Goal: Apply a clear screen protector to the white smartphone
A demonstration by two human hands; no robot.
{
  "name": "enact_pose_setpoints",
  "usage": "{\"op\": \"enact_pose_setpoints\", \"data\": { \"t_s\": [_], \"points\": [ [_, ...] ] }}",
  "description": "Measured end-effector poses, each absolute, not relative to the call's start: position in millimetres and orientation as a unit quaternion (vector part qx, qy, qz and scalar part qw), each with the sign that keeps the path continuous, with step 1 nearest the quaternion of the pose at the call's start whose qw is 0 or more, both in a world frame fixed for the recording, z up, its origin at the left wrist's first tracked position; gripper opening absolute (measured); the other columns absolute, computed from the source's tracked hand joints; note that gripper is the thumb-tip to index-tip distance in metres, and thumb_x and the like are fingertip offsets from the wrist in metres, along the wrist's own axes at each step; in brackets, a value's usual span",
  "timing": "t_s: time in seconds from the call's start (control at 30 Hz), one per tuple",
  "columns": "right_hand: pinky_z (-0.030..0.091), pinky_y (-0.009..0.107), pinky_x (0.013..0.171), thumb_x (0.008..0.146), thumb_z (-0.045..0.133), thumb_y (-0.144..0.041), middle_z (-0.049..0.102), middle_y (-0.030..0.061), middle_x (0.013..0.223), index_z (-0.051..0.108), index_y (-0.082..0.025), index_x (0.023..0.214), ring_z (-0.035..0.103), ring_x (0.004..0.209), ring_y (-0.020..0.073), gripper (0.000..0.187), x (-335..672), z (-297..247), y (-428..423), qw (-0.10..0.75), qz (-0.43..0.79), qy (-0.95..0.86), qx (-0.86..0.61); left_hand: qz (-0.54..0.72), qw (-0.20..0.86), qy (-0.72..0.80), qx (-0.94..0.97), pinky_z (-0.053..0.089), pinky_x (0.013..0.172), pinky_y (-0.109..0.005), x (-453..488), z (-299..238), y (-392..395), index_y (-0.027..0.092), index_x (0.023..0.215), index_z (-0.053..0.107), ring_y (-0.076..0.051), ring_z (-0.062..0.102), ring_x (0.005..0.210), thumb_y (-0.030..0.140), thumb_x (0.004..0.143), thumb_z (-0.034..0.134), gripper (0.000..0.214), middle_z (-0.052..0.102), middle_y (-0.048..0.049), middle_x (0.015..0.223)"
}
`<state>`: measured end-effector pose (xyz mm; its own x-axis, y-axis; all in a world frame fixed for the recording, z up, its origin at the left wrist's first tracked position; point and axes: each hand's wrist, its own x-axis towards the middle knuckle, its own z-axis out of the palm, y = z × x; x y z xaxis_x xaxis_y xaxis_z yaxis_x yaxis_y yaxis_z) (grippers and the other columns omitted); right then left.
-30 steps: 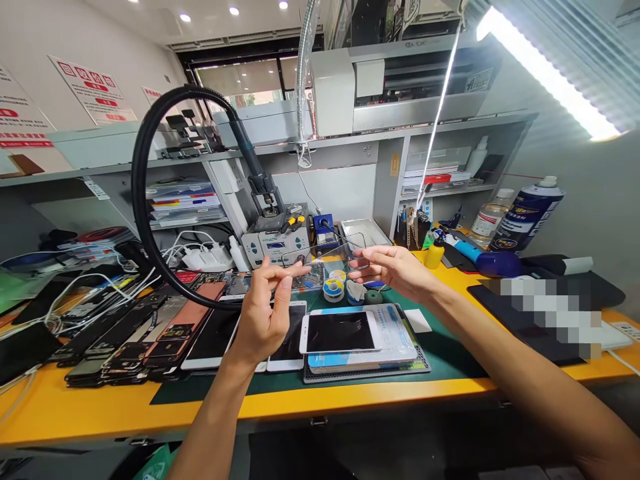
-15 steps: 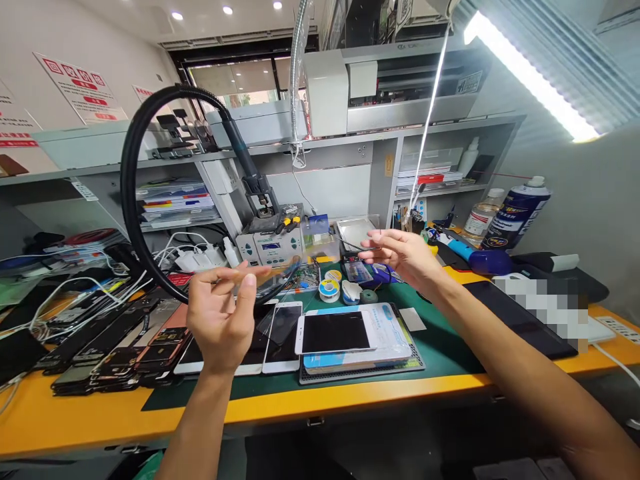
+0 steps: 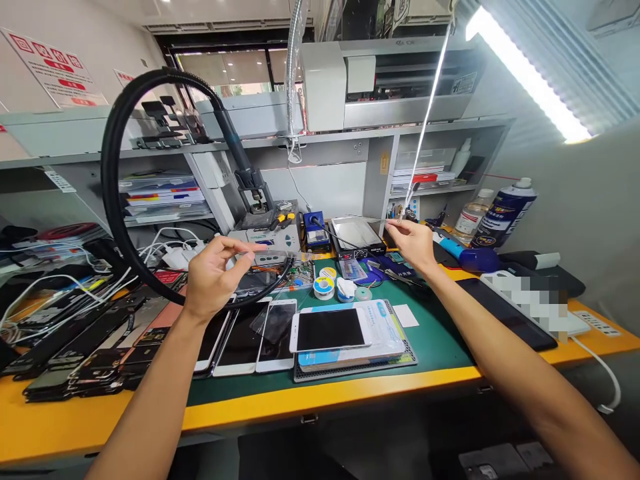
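My left hand is raised over the row of phones, thumb and forefinger pinched on a clear film that is hard to make out against the bench. My right hand is held up further right and back, above the green mat, fingers pinched on a thin clear strip that I see edge-on. Below and between the hands, a white phone lies face up on a blue-and-white pack. Two more white phones lie to its left, with a loose clear piece on them.
A hot-air station with a looping black hose stands at the back beside a heating plate. Solder rolls lie on the mat. Several phone bodies and cables fill the left; a spray can and black pad sit right.
The hands, close together on one clear sheet a second ago, have drawn apart: the left went left and down, the right back and to the right. The view shifted slightly.
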<state>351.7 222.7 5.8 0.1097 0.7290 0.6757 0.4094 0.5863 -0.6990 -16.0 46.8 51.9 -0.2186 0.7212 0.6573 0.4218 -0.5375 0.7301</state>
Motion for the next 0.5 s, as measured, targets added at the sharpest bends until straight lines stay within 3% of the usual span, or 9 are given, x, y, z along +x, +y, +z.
{"op": "enact_pose_setpoints", "data": {
  "t_s": [0.23, 0.5],
  "points": [
    [0.057, 0.041, 0.101, 0.093, 0.062, -0.032, 0.081, 0.0096, 0.113, 0.083, -0.019, 0.107, 0.076, 0.104, 0.0261, 0.028, 349.1, -8.2, 239.0, 0.552, 0.075, -0.690, -0.463, 0.697, 0.087, 0.427, 0.570, 0.051, 0.112, -0.045, -30.1, 29.2, 65.7, 0.020, 0.079, 0.072, -0.030, 0.061, 0.133, 0.020, 0.073, 0.085, 0.014, 0.069, -0.0074, 0.133],
    [0.052, 0.046, 0.108, 0.100, 0.059, -0.023, 0.077, 0.0101, 0.124, 0.078, -0.019, 0.113, 0.070, 0.119, 0.0259, 0.023, 342.6, -25.7, 252.0, 0.445, 0.024, -0.743, -0.499, 0.712, 0.225, 0.422, 0.514, 0.055, 0.105, -0.050, -30.3, 22.5, 59.9, 0.020, 0.081, 0.071, -0.027, 0.073, 0.109, 0.027, 0.074, 0.084, 0.017, 0.078, -0.0070, 0.114]
  ]
}}
